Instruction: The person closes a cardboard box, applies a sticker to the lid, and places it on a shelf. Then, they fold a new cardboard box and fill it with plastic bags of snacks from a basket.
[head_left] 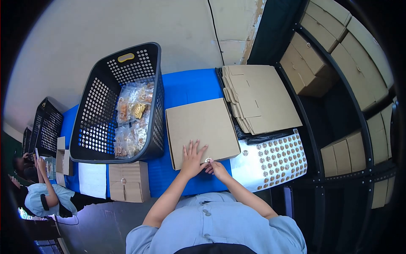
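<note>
A closed cardboard box sits in front of me on the blue table cover. My left hand lies with fingers spread on its lid, close to the front edge. At that same edge, my right hand pinches a small round sticker, which overlaps the rim of the lid. To the right of the box is a sheet of round stickers, in rows with bare backing on its left side.
A black perforated basket holding bagged snacks stands left. Flattened cardboard boxes are stacked right. Nearer are a sealed box and white paper. Shelves hold boxes. Another person works at far left.
</note>
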Available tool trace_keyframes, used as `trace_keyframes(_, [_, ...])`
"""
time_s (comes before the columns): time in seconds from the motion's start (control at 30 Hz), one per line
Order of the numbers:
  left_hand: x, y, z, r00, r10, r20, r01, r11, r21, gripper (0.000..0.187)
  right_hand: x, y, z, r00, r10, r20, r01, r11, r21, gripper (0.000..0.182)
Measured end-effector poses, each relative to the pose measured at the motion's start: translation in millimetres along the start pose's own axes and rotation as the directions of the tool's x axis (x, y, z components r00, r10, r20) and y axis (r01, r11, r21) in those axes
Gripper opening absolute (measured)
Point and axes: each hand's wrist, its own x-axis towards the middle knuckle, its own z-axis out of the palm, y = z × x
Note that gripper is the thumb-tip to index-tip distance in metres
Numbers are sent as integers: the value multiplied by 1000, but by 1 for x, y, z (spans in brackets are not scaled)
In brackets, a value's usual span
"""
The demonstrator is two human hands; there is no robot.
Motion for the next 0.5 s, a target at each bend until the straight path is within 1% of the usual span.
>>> trace_keyframes(0.07, [1, -1, -1, 1000, 1, 10, -1, 1000, 2, 79, 0, -1, 1, 1000, 19, -3, -19, 999, 28, 60])
trace_keyframes(0.13, [0, -1, 0, 1000, 7, 26, -7, 1000, 2, 78, 0, -5, 3, 996, 55, -73, -65, 989, -131, 64])
trace_keyframes(0.17, [1, -1, 1, 1000, 4, 25, -4, 1000, 6, 77, 1, -6, 4, 996, 55, -75, -64, 989, -132, 64])
trace_keyframes(0.23, [1, -1, 0, 1000, -1, 23, 1, 1000, 13, 77, 5, -3, 6, 994, -10, -106, -13, 977, -215, 65])
trace_keyframes(0.27, [1, -1, 0, 1000, 1, 22, -2, 1000, 15, 78, 6, -2, 6, 994, -10, -104, -13, 977, -214, 65])
trace_keyframes(0.37, [1, -1, 0, 1000, 7, 22, -7, 1000, 15, 78, 9, 2, -1, 996, 5, -91, -26, 971, -239, 64])
trace_keyframes(0.43, [0, -1, -1, 1000, 7, 21, -7, 1000, 15, 77, 12, 4, -9, 999, -45, 5, 44, 933, -356, 61])
trace_keyframes(0.47, [0, -1, -2, 1000, 8, 24, -8, 1000, 14, 78, 13, 6, -11, 999, -46, 6, 45, 933, -356, 61])
trace_keyframes(0.5, [0, -1, -2, 1000, 9, 26, -10, 1000, 13, 78, 14, 6, -12, 997, -35, 68, 54, 952, -302, 63])
